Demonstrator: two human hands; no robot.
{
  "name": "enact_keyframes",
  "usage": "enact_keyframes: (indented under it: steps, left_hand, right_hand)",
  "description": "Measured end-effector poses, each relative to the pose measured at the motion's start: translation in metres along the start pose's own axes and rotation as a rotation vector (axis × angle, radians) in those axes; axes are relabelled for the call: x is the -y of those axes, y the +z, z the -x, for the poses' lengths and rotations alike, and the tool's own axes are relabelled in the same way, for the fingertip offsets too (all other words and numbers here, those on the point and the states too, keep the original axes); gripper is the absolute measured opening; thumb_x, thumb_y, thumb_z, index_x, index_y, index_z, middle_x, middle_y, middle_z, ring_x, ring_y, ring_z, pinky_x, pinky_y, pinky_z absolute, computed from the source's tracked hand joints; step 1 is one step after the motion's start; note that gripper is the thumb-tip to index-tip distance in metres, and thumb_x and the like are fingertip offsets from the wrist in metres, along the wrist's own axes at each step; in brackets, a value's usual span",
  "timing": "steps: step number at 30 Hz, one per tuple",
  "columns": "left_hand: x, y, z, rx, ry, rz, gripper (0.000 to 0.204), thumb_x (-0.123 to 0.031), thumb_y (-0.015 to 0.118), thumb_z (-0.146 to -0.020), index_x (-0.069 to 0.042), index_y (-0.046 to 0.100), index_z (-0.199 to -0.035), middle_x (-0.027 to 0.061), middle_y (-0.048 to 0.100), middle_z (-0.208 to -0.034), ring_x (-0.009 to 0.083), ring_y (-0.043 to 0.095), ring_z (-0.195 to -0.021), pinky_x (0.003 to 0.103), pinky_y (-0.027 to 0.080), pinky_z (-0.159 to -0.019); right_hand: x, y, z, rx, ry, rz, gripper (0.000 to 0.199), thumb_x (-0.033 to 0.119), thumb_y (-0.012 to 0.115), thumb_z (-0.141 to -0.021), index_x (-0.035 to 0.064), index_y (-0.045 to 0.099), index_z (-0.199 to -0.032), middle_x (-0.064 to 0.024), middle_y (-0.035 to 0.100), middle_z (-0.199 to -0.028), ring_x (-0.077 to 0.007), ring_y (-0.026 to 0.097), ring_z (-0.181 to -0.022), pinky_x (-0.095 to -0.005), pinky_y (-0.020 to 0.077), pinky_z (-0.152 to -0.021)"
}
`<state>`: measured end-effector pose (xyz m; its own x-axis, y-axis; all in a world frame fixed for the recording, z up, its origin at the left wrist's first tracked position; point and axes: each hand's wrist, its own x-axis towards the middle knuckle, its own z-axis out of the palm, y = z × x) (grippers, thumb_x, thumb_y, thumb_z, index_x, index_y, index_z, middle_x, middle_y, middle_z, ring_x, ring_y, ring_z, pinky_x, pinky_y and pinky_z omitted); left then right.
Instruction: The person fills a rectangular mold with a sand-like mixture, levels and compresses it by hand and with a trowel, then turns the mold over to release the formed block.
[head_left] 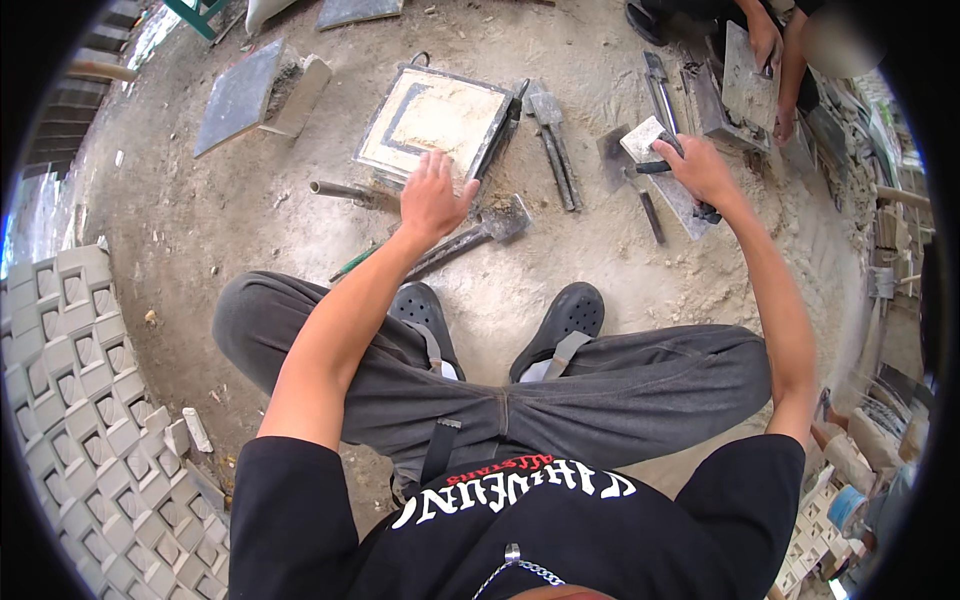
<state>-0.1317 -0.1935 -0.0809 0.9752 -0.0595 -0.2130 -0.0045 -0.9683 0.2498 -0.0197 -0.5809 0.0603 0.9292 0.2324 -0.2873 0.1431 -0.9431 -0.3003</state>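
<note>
A square, dark-framed mould (372, 140) sits on the ground ahead, filled with pale, sandy mix (450, 118) that bears a dark angular mark. My left hand (434, 198) rests with its fingers stretched over the mould's near edge, holding nothing. Off to the right, my right hand (700, 172) is closed round the dark handle of a small trowel with a pale, mix-coated square blade (643, 138). Under and beside that hand lie a thin grey metal plate (612, 160), a dark-handled tool (650, 215) and a flat, dusty blade (688, 212).
Two long-handled tools (556, 145) lie right of the mould. Nearer are a mix-caked scraper (505, 220) and a metal tube (338, 190). At upper right a co-worker's hand (765, 45) holds a board (750, 85). Patterned pale blocks (90, 370) are stacked at left.
</note>
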Motion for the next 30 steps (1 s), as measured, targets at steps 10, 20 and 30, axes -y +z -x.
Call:
enact_keyframes:
  steps: [10,20,30]
  left_hand:
    - [-0.039,0.011,-0.003,-0.053,-0.056,-0.039,0.096,-0.068,0.031,-0.095,0.012,0.024,-0.147,0.0281,0.022,-0.156,0.0358,0.015,-0.149,0.045,0.015,-0.120]
    - [-0.036,0.025,-0.031,-0.119,-0.008,-0.004,0.093,-0.066,0.027,-0.097,0.010,0.019,-0.149,0.0274,0.016,-0.158,0.0355,0.012,-0.149,0.045,0.013,-0.121]
    - [0.042,0.006,-0.119,-0.049,0.046,-0.136,0.086,-0.064,0.024,-0.097,-0.002,0.006,-0.155,0.0182,0.004,-0.162,0.0297,0.004,-0.150,0.045,0.004,-0.122]
  right_hand:
    - [-0.034,0.010,0.007,-0.077,-0.106,0.009,0.054,0.044,0.055,-0.096,-0.0091,0.060,-0.090,-0.0279,0.064,-0.078,-0.0362,0.062,-0.058,-0.0439,0.0494,-0.059]
    - [-0.011,-0.005,0.025,0.079,0.051,0.015,0.054,0.045,0.054,-0.096,-0.0078,0.062,-0.093,-0.0292,0.064,-0.082,-0.0428,0.064,-0.081,-0.0461,0.0484,-0.074]
    - [-0.011,-0.010,0.039,0.066,0.041,0.028,0.052,0.042,0.056,-0.096,-0.0088,0.062,-0.092,-0.0271,0.064,-0.076,-0.0403,0.065,-0.067,-0.0451,0.0515,-0.067]
